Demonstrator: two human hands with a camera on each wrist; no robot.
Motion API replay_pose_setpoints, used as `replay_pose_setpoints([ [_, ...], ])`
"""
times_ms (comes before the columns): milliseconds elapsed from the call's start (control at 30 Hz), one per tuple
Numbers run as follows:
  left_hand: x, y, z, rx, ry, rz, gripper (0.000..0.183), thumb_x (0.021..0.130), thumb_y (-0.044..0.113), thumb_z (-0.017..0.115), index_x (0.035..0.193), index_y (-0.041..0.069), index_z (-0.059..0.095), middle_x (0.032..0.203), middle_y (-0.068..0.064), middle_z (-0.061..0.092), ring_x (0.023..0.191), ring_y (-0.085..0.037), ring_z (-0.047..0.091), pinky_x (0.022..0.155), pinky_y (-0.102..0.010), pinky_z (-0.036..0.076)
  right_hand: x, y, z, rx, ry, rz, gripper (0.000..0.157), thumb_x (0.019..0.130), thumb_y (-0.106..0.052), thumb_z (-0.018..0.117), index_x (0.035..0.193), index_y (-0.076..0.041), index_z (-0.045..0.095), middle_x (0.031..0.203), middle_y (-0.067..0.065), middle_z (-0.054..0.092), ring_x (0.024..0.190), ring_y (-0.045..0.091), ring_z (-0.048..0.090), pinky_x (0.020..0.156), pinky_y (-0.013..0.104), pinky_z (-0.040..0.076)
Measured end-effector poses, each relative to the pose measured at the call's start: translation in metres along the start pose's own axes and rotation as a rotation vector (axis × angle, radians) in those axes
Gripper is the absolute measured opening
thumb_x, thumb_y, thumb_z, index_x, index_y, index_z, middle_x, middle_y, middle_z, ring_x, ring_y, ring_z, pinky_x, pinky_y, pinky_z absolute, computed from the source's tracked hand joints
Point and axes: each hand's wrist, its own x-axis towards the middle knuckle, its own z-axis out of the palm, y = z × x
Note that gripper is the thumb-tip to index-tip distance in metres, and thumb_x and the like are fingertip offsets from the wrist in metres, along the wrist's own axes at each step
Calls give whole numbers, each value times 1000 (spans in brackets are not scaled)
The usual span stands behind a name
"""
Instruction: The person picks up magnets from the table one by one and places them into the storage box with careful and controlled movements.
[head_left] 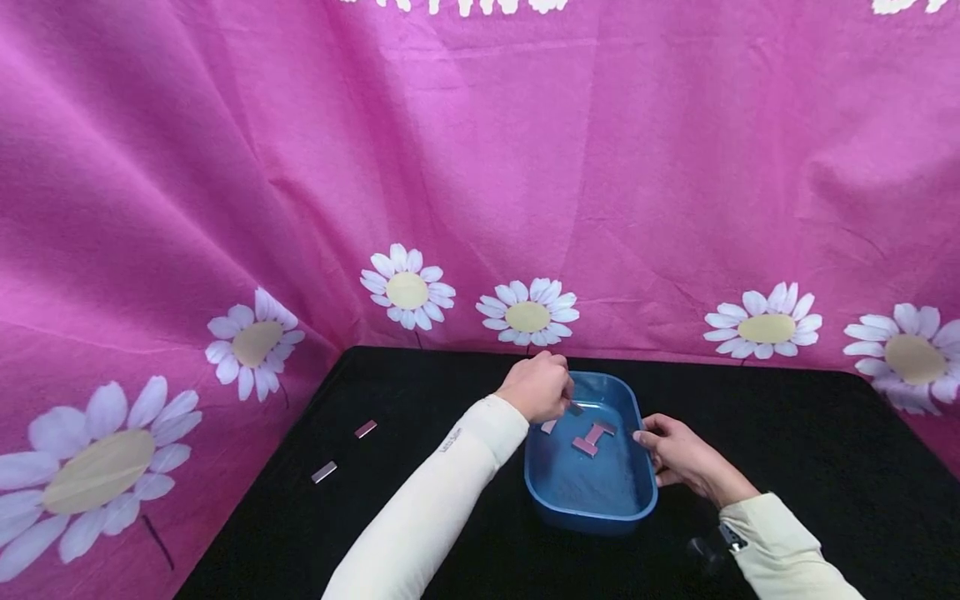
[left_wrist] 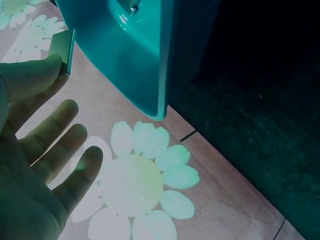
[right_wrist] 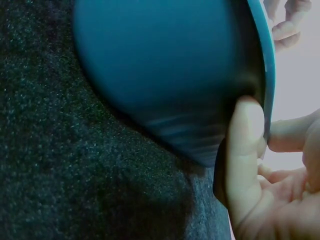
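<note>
A blue rectangular basin (head_left: pixel 592 492) stands on the black tabletop, with several small flat pinkish blocks (head_left: pixel 585 447) lying on its floor. My left hand (head_left: pixel 538 387) is over the basin's far left corner. In the left wrist view, thumb and index finger pinch a small shiny rectangular block (left_wrist: pixel 61 47), while the other fingers stay loosely extended. On the basin's right side, my right hand (head_left: pixel 686 457) grips the rim; the right wrist view shows the thumb (right_wrist: pixel 245 135) against the basin wall (right_wrist: pixel 165 60).
Two more small blocks, one reddish (head_left: pixel 365 429) and one silvery pink (head_left: pixel 324 472), lie on the tabletop (head_left: pixel 420 392) to the left. A pink cloth (head_left: pixel 637 167) with white daisies hangs behind and at the sides. A dark object (head_left: pixel 702 552) near the right wrist is hard to make out.
</note>
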Motion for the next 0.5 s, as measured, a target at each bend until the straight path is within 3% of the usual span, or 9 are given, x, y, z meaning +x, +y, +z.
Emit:
replay_pose_setpoints([
  [300, 1, -2, 3, -27, -30, -53, 14, 88, 26, 72, 99, 24, 80, 107, 5, 67, 98, -11, 55, 79, -24, 53, 1, 0, -2, -4, -2, -4, 34, 105, -20, 42, 130, 2, 38, 77, -1, 48, 64, 11, 53, 58, 28, 56],
  [500, 3, 1, 3, -51, -35, -53, 14, 89, 25, 71, 99, 22, 80, 107, 4, 67, 98, -12, 55, 78, -25, 53, 1, 0, -2, -11, -1, 5, 36, 105, -20, 42, 132, 3, 38, 79, 1, 50, 64, 12, 55, 59, 29, 57],
])
